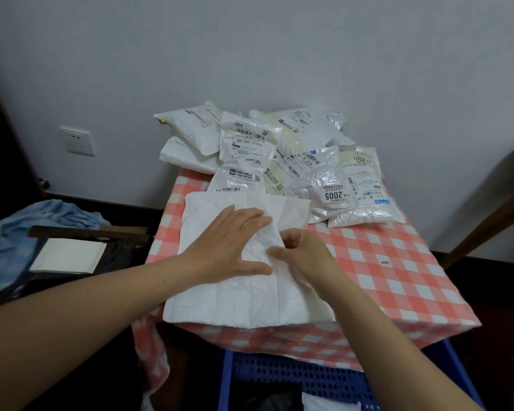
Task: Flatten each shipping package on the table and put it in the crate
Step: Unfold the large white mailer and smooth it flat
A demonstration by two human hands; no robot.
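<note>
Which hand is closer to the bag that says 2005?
The right hand. It is just short of the 2005 bag, on the big white package. The left hand presses that package farther to the left.

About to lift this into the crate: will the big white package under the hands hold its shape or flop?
Probably floppy: the big white package is thin and creased, with a fold lifted where the right hand pinches it. Likely light: it looks nearly empty, pressed flat under the left hand.

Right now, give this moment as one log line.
step: flatten | left hand: presses white package | right hand: pinches its fold | crate: below table
</note>
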